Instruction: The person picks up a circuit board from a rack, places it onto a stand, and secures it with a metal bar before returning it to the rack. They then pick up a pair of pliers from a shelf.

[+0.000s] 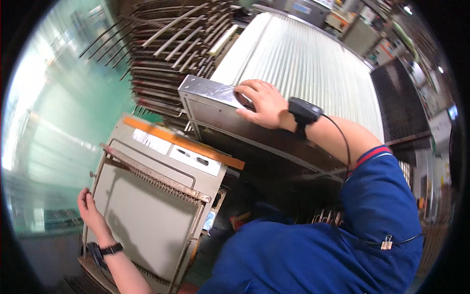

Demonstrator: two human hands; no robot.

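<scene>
My right hand [264, 104] rests at the corner of a shiny metal end cover [211, 90] on a long machine. Its fingers are bent and its thumb stands apart from them; a dark patch lies between, too unclear to name. At the lower left my left hand [91, 213] hangs beside the left edge of a metal rack frame with coiled springs [161, 180]. Its fingers are loosely stretched and hold nothing I can see. The frame sits over a pale grey panel [142, 215]. Black devices are strapped to both wrists.
Ribbed whitish rows [303, 59] cover the machine's top. A stack of metal rods [169, 54] juts out at the back left. An orange strip [183, 142] edges the grey unit, with white labels [193, 159] below it. A dark panel [401, 103] stands at the right.
</scene>
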